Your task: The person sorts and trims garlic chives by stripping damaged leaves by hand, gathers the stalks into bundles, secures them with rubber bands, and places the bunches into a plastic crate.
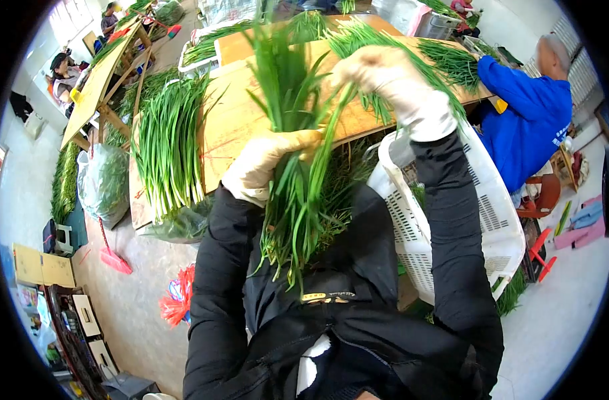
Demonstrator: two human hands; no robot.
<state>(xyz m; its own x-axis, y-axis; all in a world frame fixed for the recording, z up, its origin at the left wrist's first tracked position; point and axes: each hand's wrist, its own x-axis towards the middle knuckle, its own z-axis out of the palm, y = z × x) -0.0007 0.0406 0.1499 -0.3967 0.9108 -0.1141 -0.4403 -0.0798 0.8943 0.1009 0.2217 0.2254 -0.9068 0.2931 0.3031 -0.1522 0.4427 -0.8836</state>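
Left grip (pixel 261 162) clasped a leafy bunch (pixel 290 100).
It looked light, limp, bruisable, best held mid-length; the blurred right grip (pixel 388 79) perhaps pinched a strand (pixel 330 130).

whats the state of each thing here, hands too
left hand in a pale glove: closed around a bundle
bundle of long green leafy stalks: gripped mid-length, upper part blurred
right hand in a pale glove: raised, blurred, grip unclear
flat pile of green stalks: lying on the table
brown wooden tabletop: partly covered with greens
white perforated plastic basket: open-topped
clear plastic bag: bulging with greens
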